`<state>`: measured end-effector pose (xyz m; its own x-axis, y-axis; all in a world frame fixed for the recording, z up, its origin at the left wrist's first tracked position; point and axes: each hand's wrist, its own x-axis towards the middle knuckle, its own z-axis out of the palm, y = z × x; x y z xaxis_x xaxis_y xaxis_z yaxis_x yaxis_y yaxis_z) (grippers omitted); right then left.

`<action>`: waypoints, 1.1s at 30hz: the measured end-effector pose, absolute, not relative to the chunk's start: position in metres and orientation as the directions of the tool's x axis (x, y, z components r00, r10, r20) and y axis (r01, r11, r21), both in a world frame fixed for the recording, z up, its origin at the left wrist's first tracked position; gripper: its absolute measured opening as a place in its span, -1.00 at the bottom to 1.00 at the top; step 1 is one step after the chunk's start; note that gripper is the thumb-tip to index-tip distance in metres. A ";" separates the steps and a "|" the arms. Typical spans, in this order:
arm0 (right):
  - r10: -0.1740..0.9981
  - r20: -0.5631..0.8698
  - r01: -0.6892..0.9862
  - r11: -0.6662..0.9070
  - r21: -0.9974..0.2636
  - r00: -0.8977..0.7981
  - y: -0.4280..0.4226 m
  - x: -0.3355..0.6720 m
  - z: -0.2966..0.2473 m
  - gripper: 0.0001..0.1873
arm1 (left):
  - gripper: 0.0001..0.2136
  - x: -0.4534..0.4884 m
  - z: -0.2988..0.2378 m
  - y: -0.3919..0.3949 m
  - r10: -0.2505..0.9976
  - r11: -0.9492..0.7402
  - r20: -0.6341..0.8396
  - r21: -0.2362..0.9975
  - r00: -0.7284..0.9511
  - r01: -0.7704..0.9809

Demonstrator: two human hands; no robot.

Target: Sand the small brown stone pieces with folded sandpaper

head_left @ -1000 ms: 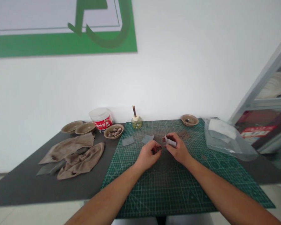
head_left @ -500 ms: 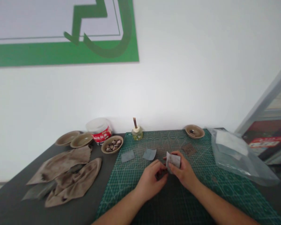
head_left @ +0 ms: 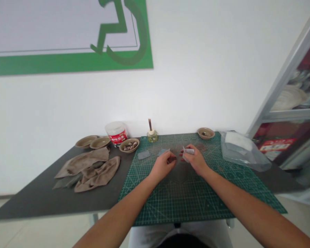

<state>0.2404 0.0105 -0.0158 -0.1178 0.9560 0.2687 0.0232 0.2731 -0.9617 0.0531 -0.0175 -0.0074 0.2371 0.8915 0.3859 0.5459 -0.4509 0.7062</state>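
Barely visible, a dark piece (head_left: 172, 160) pinched by left fingers (head_left: 168, 156); right fingers (head_left: 193, 157) clamp sandpaper (head_left: 188, 151).

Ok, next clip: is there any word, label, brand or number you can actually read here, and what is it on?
Red label on the white tub: too blurred to read.
Red label in the shelf: too blurred to read.
Edge markings on the cutting mat: too small to read.
Green wall sign: shapes only, no text.

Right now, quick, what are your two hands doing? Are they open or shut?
Left hand: closed, pinching a small dark piece.
Right hand: closed, holding a folded pale grey sheet.
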 end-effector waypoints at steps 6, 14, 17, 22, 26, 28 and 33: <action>0.929 0.333 0.102 0.351 -0.931 -0.159 -0.007 0.237 -0.022 -0.77 | -0.89 0.056 -0.020 -0.035 0.921 -0.390 0.333 0.746 0.204 0.540; 0.829 0.502 0.312 0.558 -0.769 -0.246 -0.024 0.229 -0.029 -0.56 | -0.91 0.055 -0.023 -0.033 0.920 -0.381 0.369 0.759 0.134 0.528; 0.743 0.565 0.392 0.669 -0.631 -0.359 -0.026 0.227 -0.032 -0.52 | -0.94 0.052 -0.024 -0.032 0.920 -0.376 0.374 0.757 0.117 0.535; 0.659 0.592 0.469 0.750 -0.467 -0.465 -0.027 0.228 -0.035 -0.44 | -0.94 0.050 -0.027 -0.032 0.929 -0.349 0.362 0.777 0.082 0.524; 0.682 0.562 0.501 0.729 -0.467 -0.468 -0.027 0.229 -0.035 -0.38 | -0.92 0.049 -0.028 -0.031 0.930 -0.340 0.365 0.801 0.049 0.492; 0.706 0.548 0.503 0.706 -0.499 -0.448 -0.026 0.230 -0.035 -0.39 | -0.89 0.048 -0.029 -0.029 0.928 -0.341 0.371 0.810 0.034 0.477; 0.761 0.525 0.455 0.648 -0.610 -0.380 -0.026 0.228 -0.037 -0.56 | -0.83 0.049 -0.031 -0.029 0.924 -0.363 0.378 0.819 0.058 0.444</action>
<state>0.2284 -0.0262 -0.0365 -0.3799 0.7613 0.5254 0.4551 0.6483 -0.6104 0.0492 -0.0288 -0.0305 0.0579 0.9242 0.3776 0.4439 -0.3626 0.8194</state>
